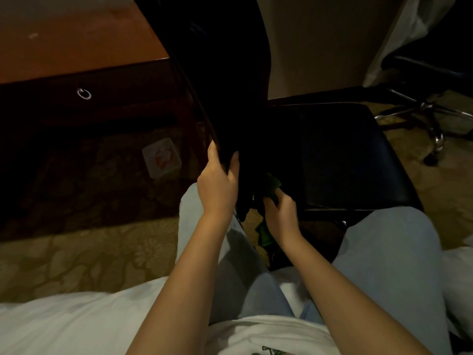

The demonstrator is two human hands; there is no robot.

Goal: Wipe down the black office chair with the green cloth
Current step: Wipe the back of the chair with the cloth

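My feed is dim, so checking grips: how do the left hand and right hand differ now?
The left hand grips the backrest edge of the black office chair bare; the right hand holds the green cloth. The left hand sits higher, the right hand lower, near its seat. Both have curled fingers.

I count two hands, left hand (217, 185) and right hand (281, 215); one green cloth (272, 185); two chairs, black office chair (345, 155), second chair (432, 116); one desk (76, 47); one packet (161, 157).
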